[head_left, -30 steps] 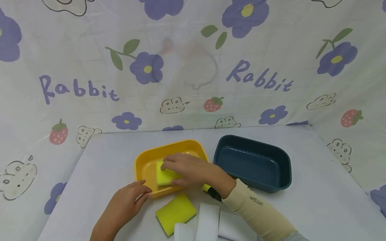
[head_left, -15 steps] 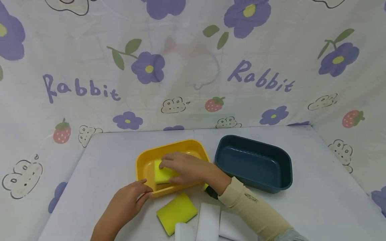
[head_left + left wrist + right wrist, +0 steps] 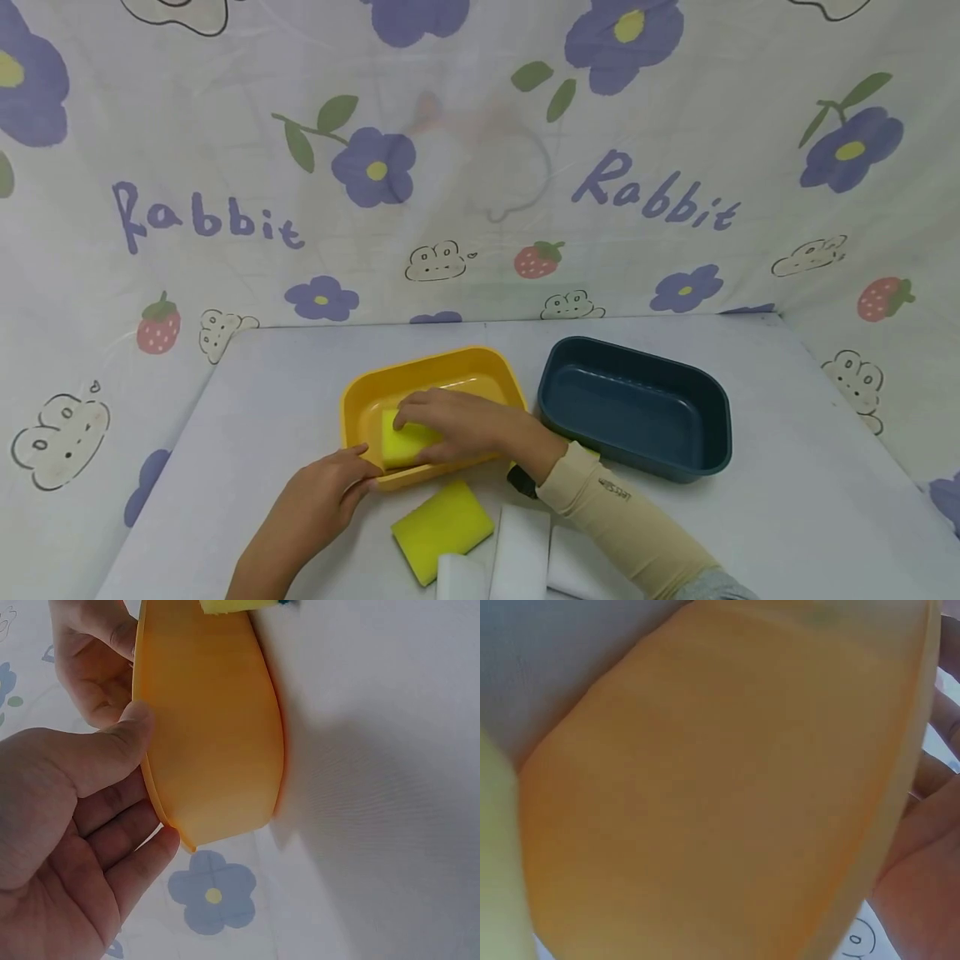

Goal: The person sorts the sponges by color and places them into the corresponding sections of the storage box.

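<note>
A yellow sponge (image 3: 401, 442) lies in the near-left part of the yellow bin (image 3: 360, 400). My right hand (image 3: 457, 423) reaches over the bin's near wall and grips the sponge from its right side. At the bin's near-left corner, the thumb and fingers of my left hand (image 3: 322, 492) pinch the rim. The left wrist view shows this left hand (image 3: 82, 802) on the rim of the bin (image 3: 214, 727), seen from outside. In the right wrist view the bin wall (image 3: 720, 780) hides the right fingers and the sponge.
A second yellow sponge (image 3: 444, 532) lies before the bin, beside white blocks (image 3: 519, 554). A dark blue bin (image 3: 633, 408) stands to the right. Under my right wrist is a partly hidden black and yellow item (image 3: 522, 482). A patterned curtain (image 3: 480, 167) hangs behind the table.
My right hand has shifted the sponge slightly left within the yellow bin, then a little nearer its front wall. The left hand keeps its hold on the rim.
</note>
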Available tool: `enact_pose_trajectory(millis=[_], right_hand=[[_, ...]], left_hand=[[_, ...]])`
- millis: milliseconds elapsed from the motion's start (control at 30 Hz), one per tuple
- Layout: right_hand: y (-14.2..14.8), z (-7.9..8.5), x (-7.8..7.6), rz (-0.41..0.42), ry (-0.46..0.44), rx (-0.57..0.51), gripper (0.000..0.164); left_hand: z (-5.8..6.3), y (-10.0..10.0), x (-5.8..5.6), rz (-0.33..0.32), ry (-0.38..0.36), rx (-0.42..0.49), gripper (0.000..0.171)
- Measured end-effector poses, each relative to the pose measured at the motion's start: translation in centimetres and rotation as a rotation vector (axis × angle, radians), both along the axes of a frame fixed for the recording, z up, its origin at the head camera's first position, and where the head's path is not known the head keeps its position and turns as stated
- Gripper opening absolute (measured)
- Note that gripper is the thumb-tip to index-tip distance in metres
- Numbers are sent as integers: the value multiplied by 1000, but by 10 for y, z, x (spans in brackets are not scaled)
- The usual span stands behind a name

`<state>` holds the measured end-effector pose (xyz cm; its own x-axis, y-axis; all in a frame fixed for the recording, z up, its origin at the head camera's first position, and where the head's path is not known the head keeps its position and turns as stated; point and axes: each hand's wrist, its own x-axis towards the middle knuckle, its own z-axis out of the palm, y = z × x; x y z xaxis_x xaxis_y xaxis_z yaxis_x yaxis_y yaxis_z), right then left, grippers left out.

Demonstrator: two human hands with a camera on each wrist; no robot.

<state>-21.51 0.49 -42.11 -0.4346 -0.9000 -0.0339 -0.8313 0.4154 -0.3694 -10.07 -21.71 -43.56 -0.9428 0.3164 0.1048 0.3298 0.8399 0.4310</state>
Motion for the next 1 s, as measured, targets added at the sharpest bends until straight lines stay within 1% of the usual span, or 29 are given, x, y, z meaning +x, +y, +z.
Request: enact_pose_trajectory(millis=[133,333,500,767,1000], right_hand=[[-2,-1,-1,7,-29,3,45],[-5,-1,-4,13,-54,12,46],[-9,-4,-6,8,-79,21,45],[-14,-13,-11,13,-97,10,44],[-16,-18,-14,17,-91,18,43]], left_hand=[[1,0,0,5,-6,1,10],[0,-1,-1,-13,22,7,12],[0,-2,-2,-14,29,-1,16],[-1,-3,-3,-44,48,-4,16],[-2,-4,-4,-68,71,-12,18]])
